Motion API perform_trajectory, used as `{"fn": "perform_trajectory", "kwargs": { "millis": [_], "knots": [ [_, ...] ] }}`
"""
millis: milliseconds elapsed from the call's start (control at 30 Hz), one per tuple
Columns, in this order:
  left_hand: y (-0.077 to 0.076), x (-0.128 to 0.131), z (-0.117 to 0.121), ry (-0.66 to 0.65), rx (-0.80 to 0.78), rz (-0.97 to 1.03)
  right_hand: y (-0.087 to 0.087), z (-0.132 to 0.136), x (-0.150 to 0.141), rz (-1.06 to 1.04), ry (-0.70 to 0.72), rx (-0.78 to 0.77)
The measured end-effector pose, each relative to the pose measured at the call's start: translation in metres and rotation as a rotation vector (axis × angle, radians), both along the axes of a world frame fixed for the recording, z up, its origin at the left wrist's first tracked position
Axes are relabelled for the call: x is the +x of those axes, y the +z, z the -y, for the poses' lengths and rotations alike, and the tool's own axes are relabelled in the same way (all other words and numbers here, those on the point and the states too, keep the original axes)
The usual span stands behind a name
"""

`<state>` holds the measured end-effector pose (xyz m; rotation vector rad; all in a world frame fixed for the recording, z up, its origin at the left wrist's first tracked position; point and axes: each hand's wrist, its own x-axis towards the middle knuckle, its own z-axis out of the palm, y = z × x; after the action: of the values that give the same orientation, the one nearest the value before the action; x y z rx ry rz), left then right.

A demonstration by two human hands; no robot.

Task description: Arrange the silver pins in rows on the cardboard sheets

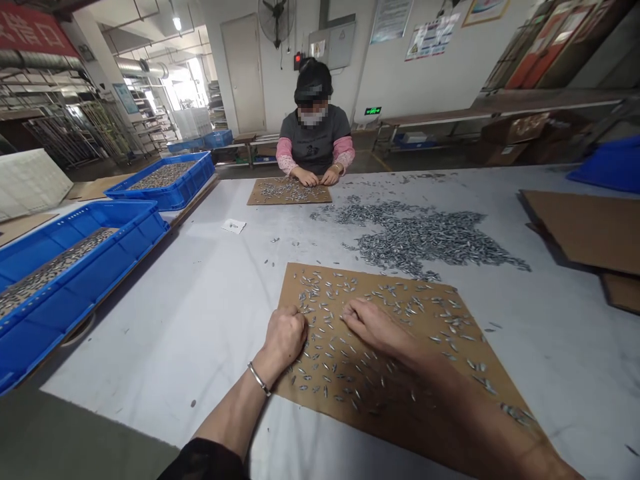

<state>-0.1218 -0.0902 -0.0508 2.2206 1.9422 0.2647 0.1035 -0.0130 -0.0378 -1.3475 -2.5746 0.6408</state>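
A brown cardboard sheet (350, 417) lies on the table in front of me, with many small silvery, spindle-shaped metal pieces (327, 367) scattered over it. My left hand (286, 333) rests at the sheet's left edge, its fingers curled closed; what they hold, if anything, is hidden. Above the middle of the sheet, my right hand (364, 320) is closed in a pinch among the pieces. Whatever is between its fingertips is too small to make out. Just beyond the sheet spreads a large loose heap of the same metal pieces (425, 240).
Across the white table (200, 333), a co-worker (316, 137) handles pieces on another cardboard sheet (260, 193). Blue crates (120, 220) holding pieces stand at left. Stacked cardboard (590, 233) and a blue object (607, 165) are at right. A small white paper (233, 226) lies beyond my left hand.
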Motion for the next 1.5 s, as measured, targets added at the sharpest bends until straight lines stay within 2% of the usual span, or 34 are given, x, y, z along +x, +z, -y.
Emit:
{"fn": "perform_trajectory", "kwargs": {
  "millis": [167,400,467,600,733,1033,1300,1500],
  "knots": [
    [0.003,-0.002,0.003,-0.049,-0.001,0.027,0.003,0.01,0.009,0.102,0.019,-0.091],
    [0.011,-0.011,0.008,-0.06,-0.014,0.132,0.0,0.01,-0.008,0.186,0.08,-0.038],
    [0.015,-0.016,0.008,-0.009,0.002,0.203,-0.003,0.007,-0.01,0.234,0.092,-0.005],
    [0.019,-0.028,0.007,0.187,0.066,0.377,-0.013,0.002,-0.008,0.247,0.106,0.06],
    [0.019,-0.037,0.005,0.259,0.08,0.391,-0.02,0.003,-0.005,0.199,0.103,0.126],
    [0.019,-0.035,0.007,0.207,0.038,0.373,-0.011,0.01,-0.015,0.116,0.106,0.203],
    [0.005,-0.015,0.007,-0.006,-0.061,0.296,-0.011,0.013,-0.022,0.076,0.085,0.16],
    [-0.005,-0.007,0.003,0.044,-0.057,0.232,-0.015,0.013,-0.018,0.058,0.062,0.148]
  ]
}}
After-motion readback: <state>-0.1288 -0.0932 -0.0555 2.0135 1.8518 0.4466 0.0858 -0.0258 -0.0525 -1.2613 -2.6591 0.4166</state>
